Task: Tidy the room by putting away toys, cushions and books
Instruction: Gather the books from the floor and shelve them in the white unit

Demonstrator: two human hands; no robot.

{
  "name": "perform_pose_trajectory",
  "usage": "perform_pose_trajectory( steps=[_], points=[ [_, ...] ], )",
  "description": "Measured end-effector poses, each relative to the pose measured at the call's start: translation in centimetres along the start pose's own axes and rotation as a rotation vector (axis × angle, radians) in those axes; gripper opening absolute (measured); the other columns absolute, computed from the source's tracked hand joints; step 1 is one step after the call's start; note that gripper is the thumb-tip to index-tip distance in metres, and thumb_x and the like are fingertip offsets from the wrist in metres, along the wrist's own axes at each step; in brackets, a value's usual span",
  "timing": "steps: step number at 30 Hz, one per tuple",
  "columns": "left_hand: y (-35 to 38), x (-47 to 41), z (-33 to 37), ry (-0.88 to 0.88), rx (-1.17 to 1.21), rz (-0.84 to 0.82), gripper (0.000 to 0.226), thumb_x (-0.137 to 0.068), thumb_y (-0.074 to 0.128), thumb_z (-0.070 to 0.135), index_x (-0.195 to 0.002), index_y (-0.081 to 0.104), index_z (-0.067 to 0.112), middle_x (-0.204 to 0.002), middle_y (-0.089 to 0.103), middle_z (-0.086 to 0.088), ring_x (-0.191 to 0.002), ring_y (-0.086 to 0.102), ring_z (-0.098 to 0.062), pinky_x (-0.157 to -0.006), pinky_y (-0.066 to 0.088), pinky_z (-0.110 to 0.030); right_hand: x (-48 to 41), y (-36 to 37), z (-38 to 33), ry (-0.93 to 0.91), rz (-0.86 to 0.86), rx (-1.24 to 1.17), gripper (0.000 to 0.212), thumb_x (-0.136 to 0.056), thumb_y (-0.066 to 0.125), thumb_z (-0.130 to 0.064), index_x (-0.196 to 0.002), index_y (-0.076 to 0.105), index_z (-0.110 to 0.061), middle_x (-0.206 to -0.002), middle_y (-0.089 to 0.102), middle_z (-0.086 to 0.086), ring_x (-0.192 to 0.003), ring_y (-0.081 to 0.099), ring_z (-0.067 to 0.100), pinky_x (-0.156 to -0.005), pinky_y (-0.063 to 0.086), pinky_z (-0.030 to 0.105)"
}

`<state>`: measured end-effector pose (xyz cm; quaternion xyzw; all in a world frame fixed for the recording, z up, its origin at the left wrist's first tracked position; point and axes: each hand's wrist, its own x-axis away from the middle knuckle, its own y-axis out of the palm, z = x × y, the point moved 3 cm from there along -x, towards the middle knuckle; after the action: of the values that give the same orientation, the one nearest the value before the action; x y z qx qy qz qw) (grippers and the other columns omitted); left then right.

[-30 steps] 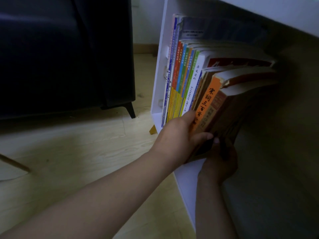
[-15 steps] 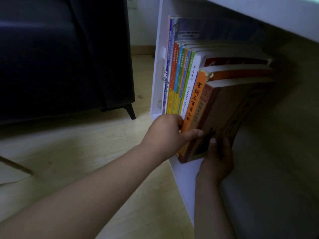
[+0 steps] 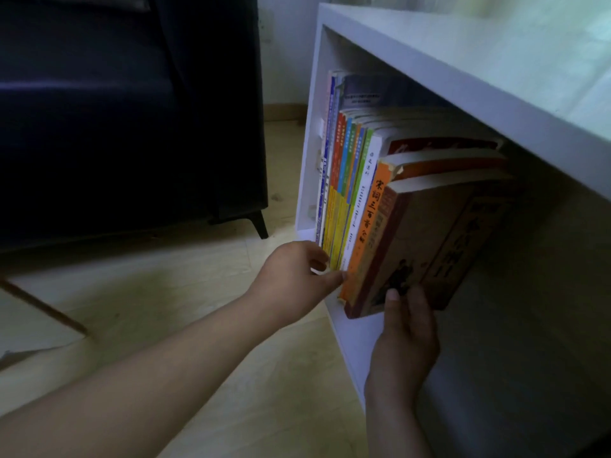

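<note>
A row of upright books (image 3: pixel 347 193) stands at the left end of a white shelf unit (image 3: pixel 463 87). The outermost is a brown book (image 3: pixel 426 246) with a dark red spine, next to an orange-spined book (image 3: pixel 367 226). My right hand (image 3: pixel 405 342) lies against the brown book's lower cover, thumb and fingers pointing up along it. My left hand (image 3: pixel 297 279) is at the bottom of the spines, its thumb tip touching the lower edge of the orange book, fingers loosely curled.
A dark sofa (image 3: pixel 125 110) on short black legs stands to the left on the pale wooden floor (image 3: pixel 165 292). The shelf compartment to the right of the books is dark. A pale flat object (image 3: pixel 29 325) lies at the far left.
The books have been pushed upright and further into the shelf. My left hand slid left and down along the spines; my right hand now presses flat on the brown cover.
</note>
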<state>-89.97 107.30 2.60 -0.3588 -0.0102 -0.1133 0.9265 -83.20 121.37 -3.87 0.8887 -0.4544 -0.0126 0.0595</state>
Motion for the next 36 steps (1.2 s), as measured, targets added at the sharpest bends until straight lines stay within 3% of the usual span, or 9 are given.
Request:
perform_pose_trajectory(
  steps=[3, 6, 8, 11, 19, 23, 26, 31, 36],
  points=[
    [-1.8, 1.5, -0.7, -0.039, -0.067, -0.015, 0.028, -0.086, 0.066, 0.034, -0.101, 0.072, 0.012, -0.099, 0.071, -0.003, -0.090, 0.064, -0.014, -0.081, 0.052, -0.028, 2.3, 0.3, -2.1, 0.019, -0.130, 0.019, 0.033, -0.091, 0.062, -0.011, -0.124, 0.065, -0.015, -0.120, 0.066, -0.002, -0.097, 0.063, -0.004, -0.074, 0.048, 0.006],
    [-4.4, 3.2, -1.5, -0.068, -0.081, -0.028, 0.024, -0.086, 0.065, 0.033, -0.106, 0.070, 0.020, -0.101, 0.069, 0.005, -0.091, 0.063, -0.008, -0.080, 0.050, -0.021, 3.8, 1.1, -5.0, 0.041, -0.299, 0.049, 0.032, -0.092, 0.060, -0.015, -0.123, 0.065, -0.023, -0.116, 0.069, -0.006, -0.108, 0.064, 0.010, -0.093, 0.053, 0.032],
    [-6.4, 4.5, -1.4, -0.077, -0.053, -0.030, 0.026, -0.086, 0.066, 0.034, -0.109, 0.069, 0.023, -0.100, 0.068, 0.009, -0.092, 0.062, -0.006, -0.082, 0.050, -0.021, 4.4, 1.9, -7.1, 0.052, -0.403, 0.038, 0.030, -0.092, 0.061, -0.017, -0.119, 0.065, -0.031, -0.116, 0.067, -0.016, -0.110, 0.061, 0.002, -0.102, 0.049, 0.038],
    [-9.9, 7.1, -1.3, -0.075, -0.040, 0.010, 0.028, -0.086, 0.065, 0.036, -0.112, 0.067, 0.026, -0.103, 0.065, 0.011, -0.095, 0.060, -0.004, -0.084, 0.050, -0.023, 6.3, 3.4, -9.6, 0.079, -0.608, 0.042, 0.026, -0.090, 0.063, -0.021, -0.106, 0.061, -0.042, -0.111, 0.064, -0.025, -0.114, 0.058, -0.002, -0.105, 0.045, 0.037],
    [-24.4, 17.8, -8.4, -0.142, -0.053, 0.254, 0.021, -0.085, 0.066, 0.034, -0.106, 0.070, 0.030, -0.093, 0.067, 0.016, -0.085, 0.062, 0.002, -0.070, 0.046, -0.010, 19.4, 10.4, -13.2, 0.046, -1.057, 0.206, 0.053, -0.075, 0.070, -0.033, -0.126, 0.058, -0.035, -0.122, 0.064, -0.014, -0.111, 0.061, 0.002, -0.101, 0.049, 0.037],
    [-30.2, 25.4, -14.0, -0.260, -0.025, 0.393, 0.016, -0.084, 0.067, 0.034, -0.099, 0.070, 0.031, -0.092, 0.068, 0.016, -0.086, 0.063, 0.001, -0.073, 0.049, -0.015, 28.1, 14.8, -14.9, -0.173, -1.282, 0.316, 0.041, -0.086, 0.066, -0.028, -0.125, 0.058, -0.037, -0.113, 0.065, -0.023, -0.098, 0.059, -0.016, -0.078, 0.049, 0.005],
    [-33.5, 30.7, -18.7, -0.332, -0.011, 0.471, 0.015, -0.082, 0.069, 0.033, -0.096, 0.071, 0.029, -0.087, 0.069, 0.014, -0.082, 0.064, 0.001, -0.078, 0.053, -0.023, 35.1, 17.3, -14.9, -0.276, -1.446, 0.391, 0.037, -0.086, 0.064, -0.039, -0.122, 0.056, -0.045, -0.112, 0.060, -0.030, -0.096, 0.052, -0.026, -0.065, 0.040, -0.006],
    [-37.1, 41.2, -27.2, -0.483, 0.000, 0.557, 0.021, -0.085, 0.067, 0.034, -0.105, 0.071, 0.028, -0.091, 0.068, 0.016, -0.084, 0.062, 0.003, -0.071, 0.047, -0.011, 48.8, 19.9, -12.9, -0.359, -1.721, 0.459, 0.044, -0.086, 0.063, -0.042, -0.129, 0.054, -0.041, -0.123, 0.058, -0.026, -0.109, 0.054, -0.012, -0.079, 0.045, 0.004],
    [-37.8, 51.5, -35.0, -0.656, 0.051, 0.628, 0.021, -0.084, 0.067, 0.035, -0.104, 0.071, 0.028, -0.092, 0.069, 0.016, -0.085, 0.064, 0.002, -0.082, 0.054, -0.024, 60.2, 21.4, -9.4, -0.492, -1.933, 0.576, 0.044, -0.085, 0.065, -0.043, -0.128, 0.058, -0.036, -0.121, 0.061, -0.020, -0.110, 0.057, -0.005, -0.095, 0.050, 0.023]
  ],
)
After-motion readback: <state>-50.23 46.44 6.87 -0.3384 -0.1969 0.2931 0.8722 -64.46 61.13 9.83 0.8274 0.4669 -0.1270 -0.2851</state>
